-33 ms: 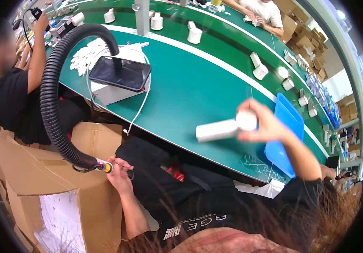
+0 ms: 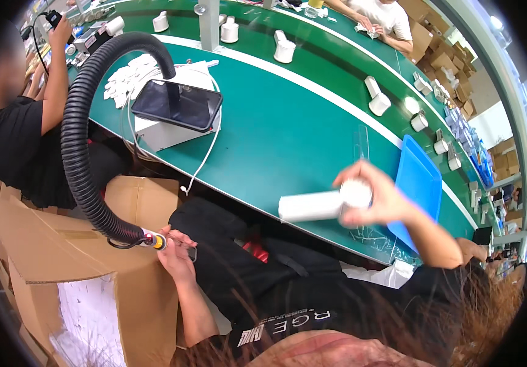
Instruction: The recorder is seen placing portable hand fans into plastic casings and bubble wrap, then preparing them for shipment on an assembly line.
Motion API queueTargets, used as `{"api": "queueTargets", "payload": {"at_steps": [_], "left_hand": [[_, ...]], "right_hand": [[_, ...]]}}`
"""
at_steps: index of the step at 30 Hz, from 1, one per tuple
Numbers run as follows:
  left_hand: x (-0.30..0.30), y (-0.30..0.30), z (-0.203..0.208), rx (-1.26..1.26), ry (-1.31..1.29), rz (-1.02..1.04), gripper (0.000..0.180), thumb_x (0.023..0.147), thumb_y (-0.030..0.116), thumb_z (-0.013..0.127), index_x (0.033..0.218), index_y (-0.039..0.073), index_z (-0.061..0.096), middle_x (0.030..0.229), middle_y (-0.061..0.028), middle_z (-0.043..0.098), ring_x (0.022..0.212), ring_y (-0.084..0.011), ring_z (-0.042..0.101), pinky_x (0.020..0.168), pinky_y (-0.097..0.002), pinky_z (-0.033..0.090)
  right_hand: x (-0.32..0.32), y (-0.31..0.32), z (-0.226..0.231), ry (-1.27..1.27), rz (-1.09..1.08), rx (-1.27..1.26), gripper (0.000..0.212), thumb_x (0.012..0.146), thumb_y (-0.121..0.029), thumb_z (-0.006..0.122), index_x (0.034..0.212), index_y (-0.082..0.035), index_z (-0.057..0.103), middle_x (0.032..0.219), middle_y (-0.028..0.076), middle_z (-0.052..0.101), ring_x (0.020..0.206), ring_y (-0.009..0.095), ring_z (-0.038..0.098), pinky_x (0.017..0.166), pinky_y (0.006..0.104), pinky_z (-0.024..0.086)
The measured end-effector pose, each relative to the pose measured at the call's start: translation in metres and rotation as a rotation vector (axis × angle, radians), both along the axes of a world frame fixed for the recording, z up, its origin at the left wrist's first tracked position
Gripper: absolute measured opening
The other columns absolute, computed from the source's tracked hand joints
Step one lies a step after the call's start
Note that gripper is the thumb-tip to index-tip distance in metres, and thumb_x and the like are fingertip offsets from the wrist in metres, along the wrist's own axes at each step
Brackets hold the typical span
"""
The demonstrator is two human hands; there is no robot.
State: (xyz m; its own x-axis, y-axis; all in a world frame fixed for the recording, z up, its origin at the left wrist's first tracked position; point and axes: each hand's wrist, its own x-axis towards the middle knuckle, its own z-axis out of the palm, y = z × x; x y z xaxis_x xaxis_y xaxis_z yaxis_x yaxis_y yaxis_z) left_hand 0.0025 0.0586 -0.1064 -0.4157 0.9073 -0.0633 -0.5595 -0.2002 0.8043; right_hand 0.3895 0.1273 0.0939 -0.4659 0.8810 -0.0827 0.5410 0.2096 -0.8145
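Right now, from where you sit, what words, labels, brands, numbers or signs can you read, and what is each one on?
Black shirt: large white lettering on the chest, which I won't copy out, with a line too small to read.
White sheet on the cardboard box: faint marks, too blurred to read.
White handled device in the right hand: no print I can make out.
Black rectangular screen: no text visible.
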Motion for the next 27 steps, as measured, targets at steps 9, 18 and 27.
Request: {"api": "queueTargets", "payload": {"at_steps": [9,18,27], "left_hand": [[0.029,-0.102,-0.018,-0.279,-0.108,0.022,0.021,0.095,0.02,0.048,0.111,0.008,0.045,0.083,-0.0069,0.053,0.069,-0.0174,0.057,0.058,-0.0325,0.055],[0.034,-0.126,-0.006,-0.285,-0.07,0.047,0.038,0.091,0.008,0.05,0.126,0.007,0.032,0.098,-0.0092,0.052,0.079,-0.017,0.057,0.07,-0.0342,0.055],[0.008,-0.124,0.007,-0.488,0.184,-0.048,0.058,0.084,0.011,0.064,0.134,0.006,0.035,0.108,-0.0088,0.055,0.087,-0.0146,0.057,0.073,-0.0286,0.051]], "right_hand": [[-0.197,-0.079,-0.147,0.948,-0.547,-1.162,0.027,0.088,-0.014,0.063,0.11,-0.006,0.049,0.102,0.014,0.059,0.09,0.027,0.064,0.075,0.047,0.058],[-0.265,-0.041,-0.149,0.984,-0.322,-1.065,0.037,0.084,-0.017,0.068,0.113,-0.007,0.047,0.102,0.009,0.058,0.093,0.021,0.061,0.083,0.0398,0.053],[-0.214,-0.023,-0.144,0.471,0.276,0.133,0.049,0.062,-0.009,0.08,0.104,-0.005,0.054,0.103,0.011,0.057,0.098,0.025,0.058,0.087,0.0336,0.046]]}}
